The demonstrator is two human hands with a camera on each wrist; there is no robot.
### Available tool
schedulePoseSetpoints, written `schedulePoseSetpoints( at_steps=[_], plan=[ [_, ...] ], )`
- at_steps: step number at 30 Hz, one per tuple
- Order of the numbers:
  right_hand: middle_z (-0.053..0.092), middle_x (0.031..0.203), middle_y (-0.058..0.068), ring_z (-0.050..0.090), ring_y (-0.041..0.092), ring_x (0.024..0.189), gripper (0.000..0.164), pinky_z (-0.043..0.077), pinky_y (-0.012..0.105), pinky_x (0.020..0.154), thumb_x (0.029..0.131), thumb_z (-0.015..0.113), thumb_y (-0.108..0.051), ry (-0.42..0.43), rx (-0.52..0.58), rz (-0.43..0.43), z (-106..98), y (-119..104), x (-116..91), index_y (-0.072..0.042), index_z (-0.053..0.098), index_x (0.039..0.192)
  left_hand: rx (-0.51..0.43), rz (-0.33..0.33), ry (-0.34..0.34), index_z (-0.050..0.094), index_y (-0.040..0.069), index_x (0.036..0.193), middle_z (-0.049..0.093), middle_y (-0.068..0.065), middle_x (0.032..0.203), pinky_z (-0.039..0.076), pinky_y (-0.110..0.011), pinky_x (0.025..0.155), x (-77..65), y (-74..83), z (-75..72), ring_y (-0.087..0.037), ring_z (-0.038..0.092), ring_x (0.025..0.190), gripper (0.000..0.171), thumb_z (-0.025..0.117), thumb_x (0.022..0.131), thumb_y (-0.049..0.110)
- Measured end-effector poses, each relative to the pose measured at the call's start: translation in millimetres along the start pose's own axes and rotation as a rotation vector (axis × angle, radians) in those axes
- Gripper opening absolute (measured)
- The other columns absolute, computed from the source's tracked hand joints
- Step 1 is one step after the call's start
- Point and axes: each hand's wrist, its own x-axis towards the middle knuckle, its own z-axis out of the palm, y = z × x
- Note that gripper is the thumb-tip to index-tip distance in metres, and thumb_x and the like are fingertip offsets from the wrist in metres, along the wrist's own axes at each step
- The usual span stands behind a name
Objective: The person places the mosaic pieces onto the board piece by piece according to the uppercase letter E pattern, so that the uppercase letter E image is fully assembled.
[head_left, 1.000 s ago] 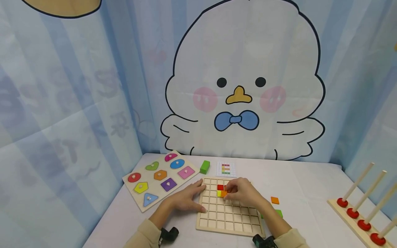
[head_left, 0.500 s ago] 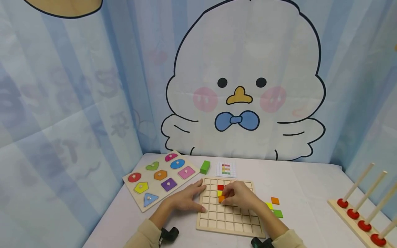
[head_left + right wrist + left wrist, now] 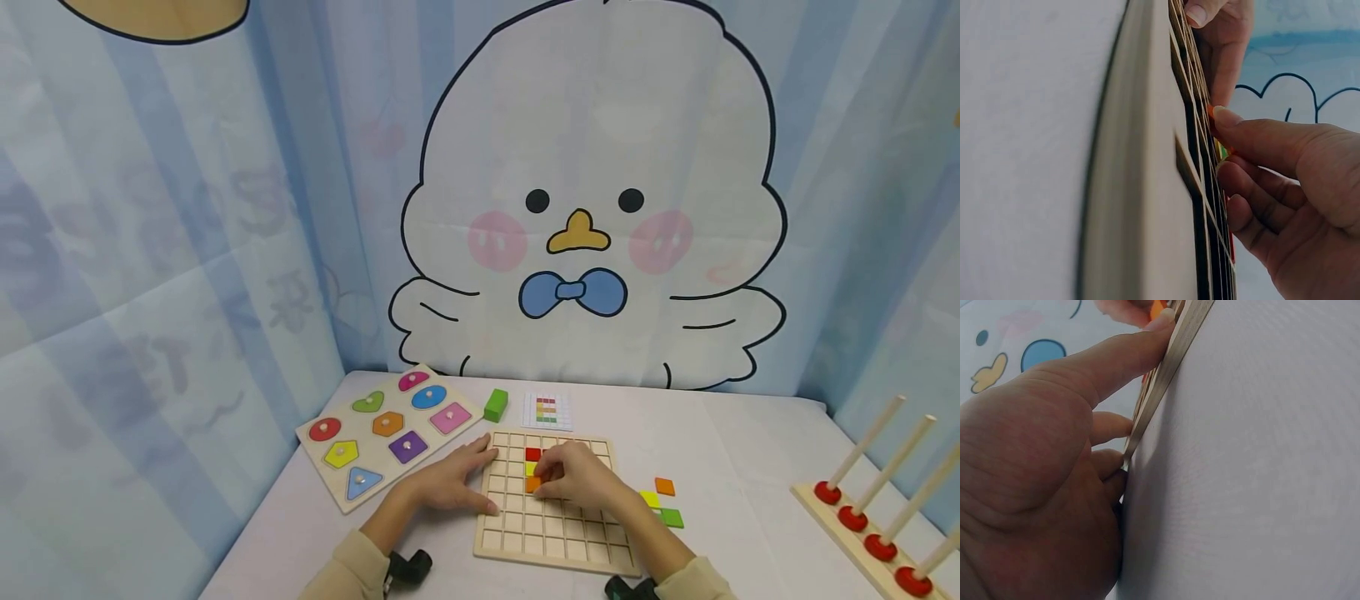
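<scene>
A wooden grid board (image 3: 517, 543) lies on the white table in the head view. My left hand (image 3: 450, 483) rests at its left edge, fingers extended, thumb on the rim. Over the upper middle of the grid, my right hand (image 3: 581, 477) pinches an orange square tile (image 3: 532, 485) between thumb and fingers. That tile is at a cell just below a yellow tile (image 3: 530, 469), which has a red tile (image 3: 532, 454) above it. The right fingers cover the cells to their right. In the right wrist view, the thumb touches the orange tile's edge (image 3: 1211, 112).
Loose orange (image 3: 664, 486), yellow (image 3: 649, 499) and green (image 3: 672, 518) tiles lie right of the board. Behind it are a green block (image 3: 496, 405) and a pattern card (image 3: 547, 410). A shape puzzle (image 3: 386, 442) lies left; a peg stand (image 3: 862, 529) with red rings stands right.
My right hand has brought the orange tile down and left, from beside the yellow tile to the cell below it. The left hand stays in place.
</scene>
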Motion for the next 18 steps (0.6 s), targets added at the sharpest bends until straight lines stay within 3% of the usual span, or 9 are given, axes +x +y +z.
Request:
schedulePoseSetpoints(
  at_steps=[13, 18],
  plan=[
    [0.071, 0.088, -0.003, 0.058, 0.008, 0.075, 0.023, 0.051, 0.021, 0.067, 0.082, 0.089, -0.021, -0.016, 0.003, 0.031, 0.6, -1.8, 1.2, -0.009, 0.078, 0.098, 0.003, 0.006, 0.002, 0.036, 0.02, 0.163, 0.012, -0.003, 0.177, 0.016, -0.06, 0.13, -1.4, 1.4, -0.8, -0.032, 0.012, 0.163, 0.094, 0.082, 0.086, 0.05],
    [0.069, 0.086, -0.004, 0.056, 0.007, 0.075, 0.023, 0.05, 0.021, 0.066, 0.084, 0.088, -0.02, 0.013, -0.01, 0.001, -5.4, -3.1, -0.5, -0.007, 0.078, 0.1, 0.007, 0.01, 0.003, 0.037, 0.02, 0.163, 0.012, -0.004, 0.177, 0.016, -0.059, 0.13, -2.5, 1.8, -0.7, -0.032, 0.012, 0.163, 0.094, 0.082, 0.086, 0.049]
  ],
)
